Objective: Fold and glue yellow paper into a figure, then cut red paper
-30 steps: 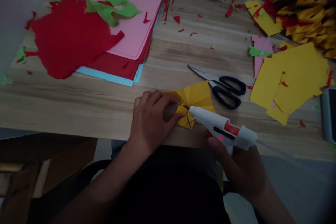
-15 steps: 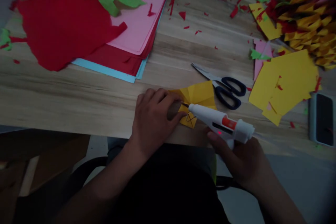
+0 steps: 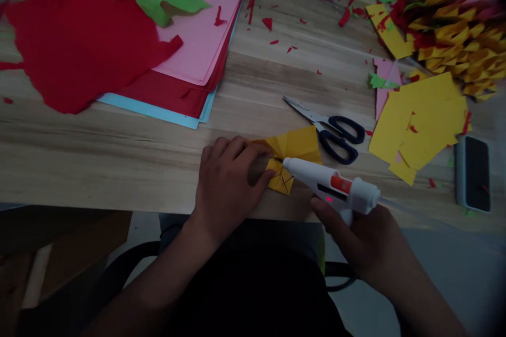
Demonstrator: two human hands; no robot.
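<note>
While my right hand (image 3: 363, 242) grips the glue gun (image 3: 308, 171), with my fingers wrapped around its handle, my left hand (image 3: 229, 184) holds the creased yellow paper (image 3: 302, 145) on the worktop (image 3: 118, 168), close to the near edge. My left thumb and forefinger pinch it at its left side, and the gun's dark tip sits right by them (whether it touches the paper, I cannot tell). A small red light glows on the gun's white body, and a pale stick (image 3: 407, 213) runs out of its back. Just beyond the paper and to its right lie the scissors (image 3: 342, 129), dark handles toward me. Further right are loose yellow sheets (image 3: 430, 110), a phone (image 3: 474, 174) near them, and a heap of folded yellow pieces (image 3: 462, 42) behind. Over on my left, a ragged red piece (image 3: 83, 42) and green scraps (image 3: 169, 8) lie on a stack of pink, red and blue sheets (image 3: 209, 55). Red bits (image 3: 268, 23) are strewn across the far part.
</note>
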